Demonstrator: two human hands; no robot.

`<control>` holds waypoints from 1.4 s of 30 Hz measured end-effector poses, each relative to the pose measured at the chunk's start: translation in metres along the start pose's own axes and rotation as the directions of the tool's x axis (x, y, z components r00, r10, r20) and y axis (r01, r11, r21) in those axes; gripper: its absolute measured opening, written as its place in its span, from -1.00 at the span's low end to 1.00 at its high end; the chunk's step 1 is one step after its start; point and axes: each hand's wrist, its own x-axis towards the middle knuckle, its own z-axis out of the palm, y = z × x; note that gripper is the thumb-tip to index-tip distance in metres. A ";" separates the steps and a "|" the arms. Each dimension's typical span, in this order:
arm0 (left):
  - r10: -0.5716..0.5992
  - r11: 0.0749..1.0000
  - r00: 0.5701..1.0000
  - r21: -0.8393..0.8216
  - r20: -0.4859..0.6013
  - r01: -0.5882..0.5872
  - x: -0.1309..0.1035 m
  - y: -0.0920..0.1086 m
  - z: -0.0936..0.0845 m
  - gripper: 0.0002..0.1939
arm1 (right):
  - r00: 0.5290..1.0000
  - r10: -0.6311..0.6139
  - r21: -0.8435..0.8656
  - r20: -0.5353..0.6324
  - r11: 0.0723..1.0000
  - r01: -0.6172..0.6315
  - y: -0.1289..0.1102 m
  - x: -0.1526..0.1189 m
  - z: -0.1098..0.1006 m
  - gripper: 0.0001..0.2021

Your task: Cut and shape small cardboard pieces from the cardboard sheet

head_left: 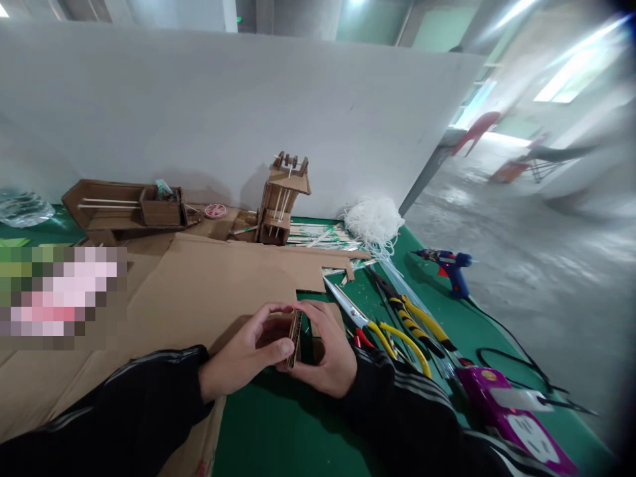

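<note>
Between my two hands a small stack of cardboard pieces stands on edge, its corrugated edges facing up. My left hand grips it from the left, thumb against its face. From the right, my right hand holds the same stack, fingertips at its far end and thumb at its near end. A large cardboard sheet lies on the green table beyond and left of my hands. Just right of my right hand are scissors with yellow handles.
Cardboard models stand by the white partition. To the right lie pliers, a blue glue gun with its cable and a purple power strip. White string is heaped behind.
</note>
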 end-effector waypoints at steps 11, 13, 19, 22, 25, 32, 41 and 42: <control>0.018 1.000 1.000 -0.025 -0.015 -0.019 -0.002 -0.004 0.002 -0.40 | 0.999 -0.045 0.024 0.026 0.999 0.044 0.001 -0.001 0.000 -0.22; 0.012 0.999 1.000 -0.029 -0.010 -0.012 -0.003 -0.003 0.002 -0.38 | 0.998 -0.058 0.022 0.024 0.998 0.058 0.002 -0.001 0.000 -0.21; 0.034 0.998 0.999 0.047 -0.037 -0.033 -0.006 -0.001 0.005 -0.43 | 0.994 -0.104 -0.031 0.029 0.994 0.105 0.003 -0.003 0.001 -0.23; 0.090 0.983 0.992 0.170 -0.093 -0.073 -0.008 -0.002 0.006 -0.42 | 0.997 -0.077 -0.045 0.018 0.996 0.077 0.007 -0.006 0.005 -0.13; 0.147 0.933 0.977 0.351 -0.155 -0.085 -0.010 -0.002 0.004 -0.39 | 1.000 0.013 -0.004 0.024 1.000 -0.013 0.013 -0.008 0.008 0.17; 0.414 0.605 0.897 0.784 -0.156 -0.143 -0.008 0.003 -0.007 -0.35 | 0.972 0.194 0.595 0.135 0.768 -0.236 0.006 -0.002 0.008 0.01; 0.461 0.252 0.876 0.926 0.141 -0.282 -0.009 0.010 -0.005 -0.34 | 0.855 0.274 0.853 0.440 0.171 -0.493 -0.004 0.006 0.006 -0.55; 0.441 0.230 0.885 0.935 0.148 -0.270 -0.010 0.010 -0.004 -0.34 | 0.848 0.275 0.855 0.452 0.138 -0.500 -0.004 0.006 0.006 -0.58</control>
